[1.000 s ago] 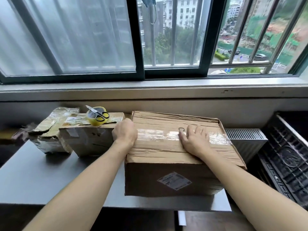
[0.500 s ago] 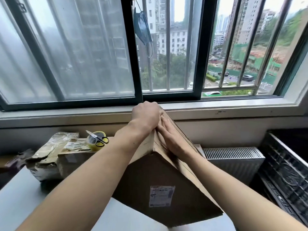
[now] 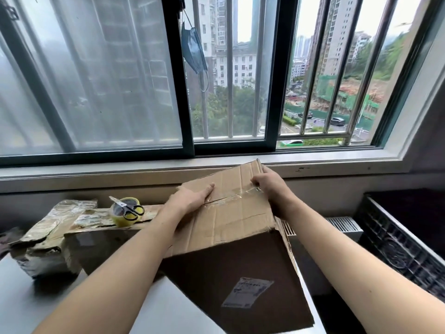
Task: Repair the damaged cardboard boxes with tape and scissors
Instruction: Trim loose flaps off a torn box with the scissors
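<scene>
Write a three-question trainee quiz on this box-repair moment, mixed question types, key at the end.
1. True or false: the scissors lie on top of the yellow tape roll.
2. Multiple choice: the large cardboard box is A) flat on the table, B) tilted, held by both hands, C) on the windowsill.
3. Fill in: the left hand rests with straight fingers on the box's taped ____.

Key
1. True.
2. B; the right hand curls over the far side of the top by the clear tape strip.
3. Seam.
</scene>
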The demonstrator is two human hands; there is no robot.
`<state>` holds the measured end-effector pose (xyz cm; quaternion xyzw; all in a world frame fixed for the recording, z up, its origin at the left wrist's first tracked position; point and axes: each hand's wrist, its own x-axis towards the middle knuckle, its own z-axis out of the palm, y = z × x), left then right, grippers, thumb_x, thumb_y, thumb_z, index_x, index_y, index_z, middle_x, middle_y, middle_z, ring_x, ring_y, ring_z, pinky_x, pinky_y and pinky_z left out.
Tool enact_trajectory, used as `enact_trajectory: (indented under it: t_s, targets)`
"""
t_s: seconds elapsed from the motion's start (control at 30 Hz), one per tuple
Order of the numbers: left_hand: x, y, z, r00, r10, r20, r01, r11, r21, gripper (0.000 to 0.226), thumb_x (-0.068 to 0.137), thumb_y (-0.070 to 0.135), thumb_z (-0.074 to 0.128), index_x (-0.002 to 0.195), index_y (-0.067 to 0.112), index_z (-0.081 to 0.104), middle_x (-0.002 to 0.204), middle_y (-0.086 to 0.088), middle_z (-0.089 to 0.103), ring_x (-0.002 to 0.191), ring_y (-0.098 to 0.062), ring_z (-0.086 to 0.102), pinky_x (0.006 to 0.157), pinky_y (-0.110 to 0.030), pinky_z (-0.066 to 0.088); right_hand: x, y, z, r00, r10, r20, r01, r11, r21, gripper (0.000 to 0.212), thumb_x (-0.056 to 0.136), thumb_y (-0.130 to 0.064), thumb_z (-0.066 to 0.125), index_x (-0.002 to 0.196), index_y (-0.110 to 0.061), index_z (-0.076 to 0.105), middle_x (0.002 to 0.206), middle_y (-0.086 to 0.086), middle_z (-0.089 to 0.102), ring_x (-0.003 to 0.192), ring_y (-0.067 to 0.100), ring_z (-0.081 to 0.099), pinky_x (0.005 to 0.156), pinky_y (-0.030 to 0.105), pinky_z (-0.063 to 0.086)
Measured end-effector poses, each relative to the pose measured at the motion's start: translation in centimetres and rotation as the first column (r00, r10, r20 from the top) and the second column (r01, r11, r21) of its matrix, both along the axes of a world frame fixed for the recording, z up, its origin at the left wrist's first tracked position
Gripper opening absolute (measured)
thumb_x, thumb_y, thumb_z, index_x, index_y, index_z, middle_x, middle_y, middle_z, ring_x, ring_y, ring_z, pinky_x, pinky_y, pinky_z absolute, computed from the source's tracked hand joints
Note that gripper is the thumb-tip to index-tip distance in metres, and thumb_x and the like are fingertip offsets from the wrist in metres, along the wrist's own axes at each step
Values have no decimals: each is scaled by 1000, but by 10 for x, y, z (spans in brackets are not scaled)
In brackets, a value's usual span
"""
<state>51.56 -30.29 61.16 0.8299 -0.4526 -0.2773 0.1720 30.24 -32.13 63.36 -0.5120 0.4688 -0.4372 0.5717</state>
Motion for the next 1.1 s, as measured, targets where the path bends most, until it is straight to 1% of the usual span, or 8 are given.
enact_trajectory:
  t_s: [0.1, 0.17, 0.27, 0.33, 0.43, 0.77, 0.97, 1.1]
  targets:
    - [6, -9, 6, 998, -20, 64, 28, 992, -126, 121, 63, 95, 42, 147, 8, 36, 145, -14, 50, 131, -35, 48, 108, -43, 41, -6, -12, 4, 995, 4, -96, -6, 1000, -17, 34, 86, 6, 40, 113, -8, 55, 90, 13, 59, 64, 19, 58, 54, 28, 50]
    - [6, -9, 9, 996, -24, 88, 38, 986, -161, 119, 64, 91, 48, 151, 11, 29, 145, -15, 48, 133, -34, 45, 109, -45, 40, -9, -27, -1, 945, 25, -325, -22, 1000, 12, 64, 89, -1, 46, 151, -13, 31, 129, 17, 56, 100, 28, 63, 72, 33, 54]
    - [-3, 0, 4, 986, -97, 137, 116, 985, -131, 122, 70, 83, 57, 157, 18, 3, 152, -19, 32, 136, -37, 41, 112, -46, 37, -8, -25, -14, 522, 84, -849, -129, 991, 18, 92, 96, -40, 55, 159, -17, -8, 166, 18, -4, 152, 41, 7, 121, 47, 21]
    - [-6, 2, 1, 977, -140, 159, 156, 983, -93, 133, 63, 88, 58, 157, 22, -8, 157, -17, 21, 139, -37, 37, 113, -48, 35, 0, -17, -22, 234, -37, -972, -216, 972, -89, 88, 97, -63, 37, 160, -18, -5, 163, 17, -24, 150, 39, -22, 121, 52, -7]
    - [-8, 2, 5, 975, -161, 150, 166, 986, -18, 146, 54, 92, 60, 155, 21, -18, 160, -12, 8, 143, -35, 31, 112, -47, 33, 28, -5, -26, 73, -59, -996, -390, 917, -84, 73, 100, -59, 16, 160, -21, -1, 164, 18, -17, 151, 36, -20, 118, 55, -17]
    - [14, 5, 3, 989, -138, 48, 144, 972, -186, 80, 95, 36, 62, 152, 2, 17, 148, -18, 44, 134, -34, 44, 104, -34, 37, 25, -21, -30, 24, -16, -1000, -322, 946, -23, 63, 105, -47, 12, 160, -22, -6, 163, 17, -21, 151, 33, -22, 123, 48, -11]
    - [11, 19, 8, 990, -87, 115, 105, 982, -158, 47, 107, 29, 38, 128, -10, 53, 134, -26, 56, 123, -39, 53, 95, -35, 42, 18, -22, -26, 199, -27, -980, -153, 987, -58, 61, 106, -42, 20, 160, -22, 2, 166, 8, -17, 147, 44, 17, 115, 50, 25]
    - [2, 24, 23, 975, -74, 207, 117, 973, -200, 41, 106, 25, 39, 124, -8, 55, 131, -26, 58, 123, -41, 52, 94, -37, 42, 14, -19, -15, 260, -69, -963, -153, 982, -112, 75, 98, -64, 33, 159, -28, 11, 168, 6, -5, 147, 40, 24, 115, 47, 27]
